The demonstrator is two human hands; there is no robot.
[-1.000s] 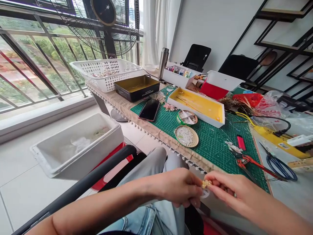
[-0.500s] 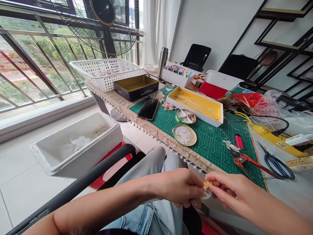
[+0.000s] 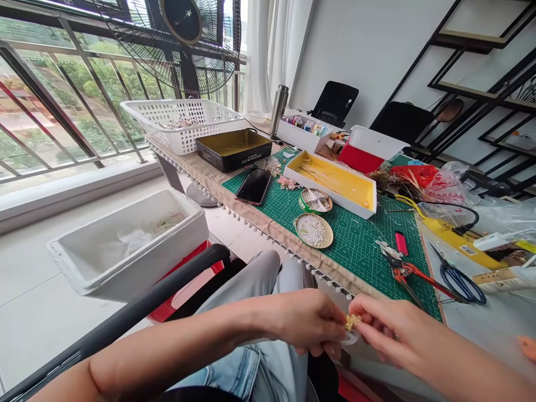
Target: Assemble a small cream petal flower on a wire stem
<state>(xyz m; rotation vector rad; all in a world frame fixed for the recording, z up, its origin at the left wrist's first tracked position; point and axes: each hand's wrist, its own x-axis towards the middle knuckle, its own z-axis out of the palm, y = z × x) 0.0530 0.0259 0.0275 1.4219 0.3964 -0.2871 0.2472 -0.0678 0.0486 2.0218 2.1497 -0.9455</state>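
Observation:
Over my lap, in front of the table edge, both hands meet at a small cluster of yellow beads or flowers [image 3: 353, 321]. My left hand [image 3: 312, 321] is closed, its fingers pinching the cluster's left side. From the right, the thumb and index finger of my right hand [image 3: 393, 329] pinch the same cluster. A pale, see-through curved piece [image 3: 350, 338] shows just below it between the hands; I cannot tell whether it is joined on. The left fingertips are partly hidden.
On the green cutting mat [image 3: 352, 251] lie a dish of white beads [image 3: 312, 230], a divided bead tin [image 3: 316, 200], a phone [image 3: 254, 186], a yellow-lined tray [image 3: 335, 181], red-handled pliers [image 3: 404, 271] and a pink lighter [image 3: 401, 243]. Scissors [image 3: 463, 282] lie right; a white bin [image 3: 129, 240] stands left.
The view has turned slightly, so things at the right of the table sit further left. Both hands keep their pinch on the yellow cluster, with hardly any shift.

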